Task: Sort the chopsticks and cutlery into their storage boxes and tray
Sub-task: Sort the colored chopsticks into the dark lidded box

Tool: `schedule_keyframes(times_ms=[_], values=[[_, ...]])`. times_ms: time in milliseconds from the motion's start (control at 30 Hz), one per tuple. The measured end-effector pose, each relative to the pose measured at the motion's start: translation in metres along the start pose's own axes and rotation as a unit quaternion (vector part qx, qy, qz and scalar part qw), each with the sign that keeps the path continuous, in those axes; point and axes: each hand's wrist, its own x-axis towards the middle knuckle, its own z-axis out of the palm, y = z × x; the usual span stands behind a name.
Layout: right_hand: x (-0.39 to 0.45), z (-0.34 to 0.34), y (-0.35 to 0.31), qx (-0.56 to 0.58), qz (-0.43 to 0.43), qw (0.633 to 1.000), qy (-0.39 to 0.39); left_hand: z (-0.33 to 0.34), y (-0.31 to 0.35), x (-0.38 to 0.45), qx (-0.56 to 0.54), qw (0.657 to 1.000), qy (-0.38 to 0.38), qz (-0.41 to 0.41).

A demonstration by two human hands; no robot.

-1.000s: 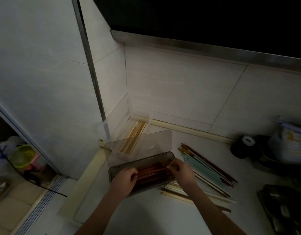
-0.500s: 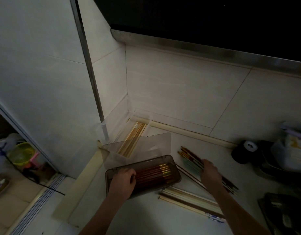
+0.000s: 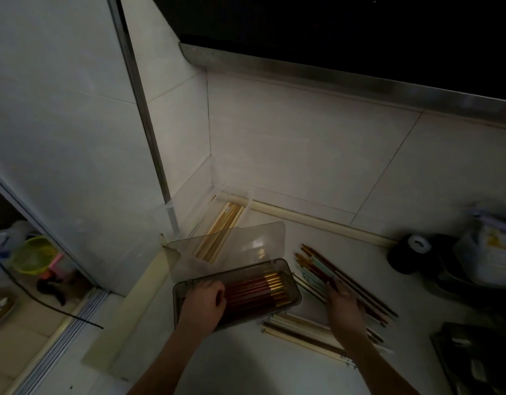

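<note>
Chopsticks with dark red shafts and gold ends (image 3: pixel 254 290) lay side by side in a smoky, translucent storage box (image 3: pixel 291 283) on the pale desk (image 3: pixel 240 363), its hinged lid (image 3: pixel 231 249) standing open behind it. The left hand (image 3: pixel 202 305) rested on the near-left end of that box, fingers curled over the rim and onto the ends of the red sticks; how tightly it held them could not be told in the dim light. The right hand (image 3: pixel 344 309) lay to the right of the box, fingers stretched forward and loosely spread, pressed down on a loose pile of mixed chopsticks (image 3: pixel 328 269) in pale blue, brown and red that fanned diagonally across the desk. Whether any stick was pinched between its fingers could not be told. Nearer the person, a second bundle of cream-coloured chopsticks (image 3: pixel 297 329) lay crosswise, partly under the right forearm. Behind the lid, tucked into the corner of the tiled wall, a clear box (image 3: pixel 237 199) held gold and light-wood chopsticks (image 3: pixel 217 235). At the far right edge of the desk stood a dark roll with a white core (image 3: pixel 411 252), next to a clear container (image 3: pixel 491 252) too dim to make out.
</note>
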Motion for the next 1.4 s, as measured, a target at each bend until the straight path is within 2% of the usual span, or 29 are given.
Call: schedule_keyframes(times_ms=[267, 533, 833, 1200, 1300, 1400], values=[[0.024, -0.017, 0.011, 0.077, 0.005, 0.996, 0.051, -0.001, -0.001, 0.0, 0.006, 1.0, -0.011, -0.012], [0.025, -0.014, 0.008, 0.024, 0.02, 0.998, 0.047, -0.002, 0.0, 0.0, 0.007, 0.999, -0.022, -0.025], [0.028, -0.017, 0.013, 0.067, 0.009, 0.997, 0.037, -0.002, 0.002, 0.0, 0.01, 1.0, -0.019, -0.019], [0.024, -0.012, 0.015, 0.019, -0.01, 0.999, 0.037, -0.004, 0.002, 0.0, 0.0, 0.999, -0.022, -0.023], [0.023, -0.019, 0.01, 0.014, -0.008, 0.997, 0.072, -0.003, 0.001, 0.0, 0.004, 0.999, -0.022, -0.023], [0.02, -0.036, -0.003, 0.132, -0.035, 0.977, 0.164, -0.003, 0.001, 0.0, -0.001, 1.0, -0.021, -0.019]])
